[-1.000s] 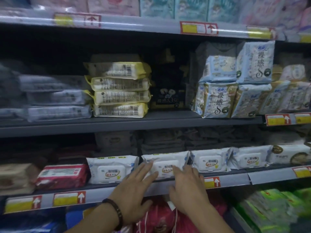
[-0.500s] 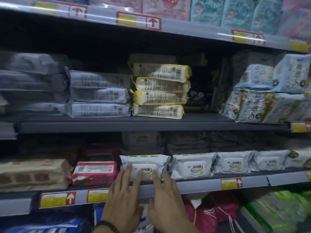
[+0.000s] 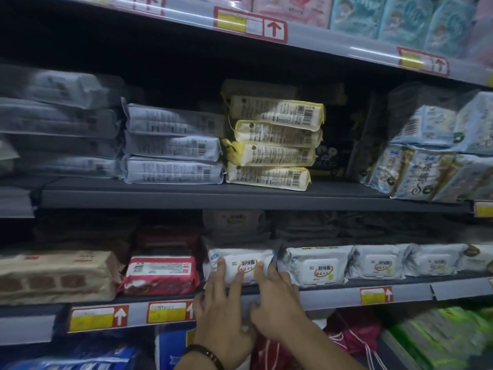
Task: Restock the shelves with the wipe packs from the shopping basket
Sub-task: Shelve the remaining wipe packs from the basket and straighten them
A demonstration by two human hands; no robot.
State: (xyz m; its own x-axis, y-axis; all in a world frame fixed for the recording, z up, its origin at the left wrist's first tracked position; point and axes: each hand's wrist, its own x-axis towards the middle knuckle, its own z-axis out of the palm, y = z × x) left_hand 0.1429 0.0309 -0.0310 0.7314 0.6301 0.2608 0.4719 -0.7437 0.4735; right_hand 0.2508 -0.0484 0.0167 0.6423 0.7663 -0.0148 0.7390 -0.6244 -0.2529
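Observation:
A white wipe pack (image 3: 240, 259) with a flip lid lies at the front of the lower shelf (image 3: 333, 292), leftmost in a row of like packs (image 3: 317, 265). My left hand (image 3: 222, 313), with a dark wrist band, lies flat against its left half, fingers spread. My right hand (image 3: 274, 303) lies flat against its right half, fingertips on the pack's right end. Neither hand grips the pack. The shopping basket is out of view.
A red pack (image 3: 160, 273) and a brown pack (image 3: 56, 276) lie left of the wipes. Grey (image 3: 170, 148) and yellow (image 3: 272, 145) packs are stacked on the shelf above, pale blue bags (image 3: 426, 166) to the right. Red bags (image 3: 354, 329) and green packs (image 3: 437, 340) sit below.
The view has swung left along the shelf. Both hands moved from the second wipe pack in the row to the leftmost one and now press on its front.

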